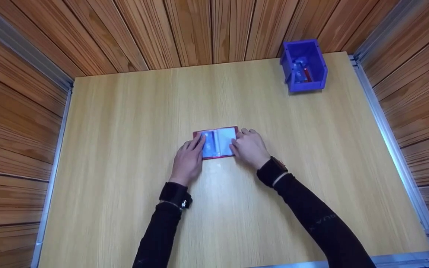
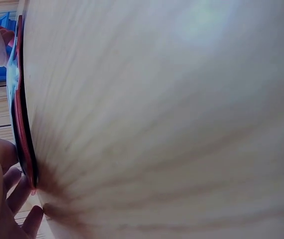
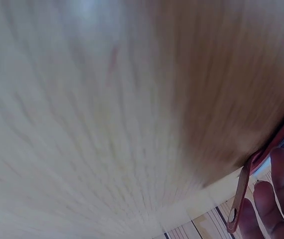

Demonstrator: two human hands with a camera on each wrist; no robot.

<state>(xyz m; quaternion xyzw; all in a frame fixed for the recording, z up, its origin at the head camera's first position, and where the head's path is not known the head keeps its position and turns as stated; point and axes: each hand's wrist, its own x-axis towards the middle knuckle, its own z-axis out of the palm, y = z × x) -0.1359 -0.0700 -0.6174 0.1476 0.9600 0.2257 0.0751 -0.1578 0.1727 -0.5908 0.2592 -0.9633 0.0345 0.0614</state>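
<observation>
The red card holder lies open mid-table, its long axis running left to right between both hands. The left hand presses nearly straight fingers on its left page; the right hand curls onto the right page's edge, equally near.

A pale wood-grain table is filling the middle of the head view, with reddish-brown wooden slat walls rising around it on three sides. Grey metal rails are running along its left and right edges, and soft light is glaring off its centre.
</observation>
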